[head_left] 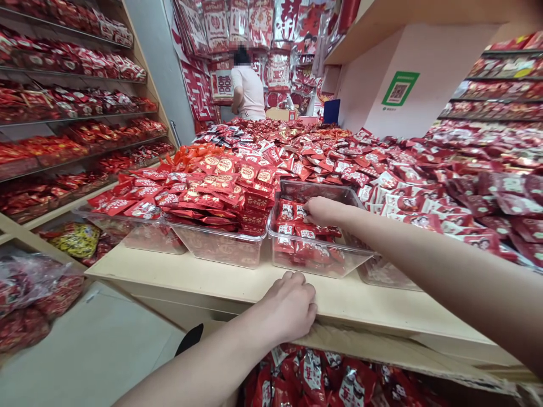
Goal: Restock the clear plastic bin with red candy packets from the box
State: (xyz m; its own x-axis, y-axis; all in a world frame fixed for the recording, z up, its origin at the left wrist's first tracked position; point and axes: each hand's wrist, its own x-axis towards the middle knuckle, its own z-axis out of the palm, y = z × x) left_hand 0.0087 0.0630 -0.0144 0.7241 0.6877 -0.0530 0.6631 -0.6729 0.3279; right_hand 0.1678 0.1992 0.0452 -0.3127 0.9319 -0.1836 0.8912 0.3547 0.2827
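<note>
Right hand (324, 212) is down in a clear bin (350, 262) on the counter (203, 278), fingers at the red-and-white packets (287, 229) in there. Fingertips are kinda hidden, so I can't tell if it's gripping one. The packets sit low in this bin, mostly toward the front and left.

Left hand (293, 302) is curled up at the counter's front edge, just in front of that bin. Can't tell if it's holding anything, fingers are tucked under. Right below it there's an open cardboard box (369, 343) with more red packets (314, 367) inside.

The bin just to the left (223, 250) is heaped above its rim with red and gold packets (216, 183). Big red pile (322, 150) behind the bins, too. At the back, a person (249, 90) in a pale top stands by the wall of red decorations (261, 22).
</note>
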